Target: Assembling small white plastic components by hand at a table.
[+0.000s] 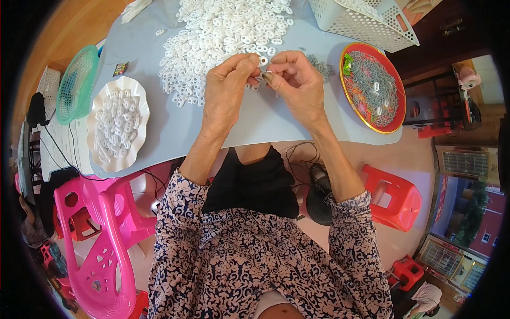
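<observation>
Over the table's near edge, my left hand [225, 87] is closed in a pinch on a small white oval two-hole plastic piece [263, 61]. Close against it, my right hand [302, 89] has its thumb and forefinger pinched together at the piece's side. What the right fingertips hold is too small to make out. Just beyond both hands spreads a large heap of similar white pieces [223, 32]. A small pile of thin grey bits [321, 66] lies beside my right fingers.
On the left stands a scalloped white dish [95, 133] of white pieces, with a green basket [85, 69] beyond. A red gold-rimmed tray [349, 95] of grey bits sits right, near a perforated white basket [366, 29]. A pink chair [114, 234] and red stool [396, 199] flank me.
</observation>
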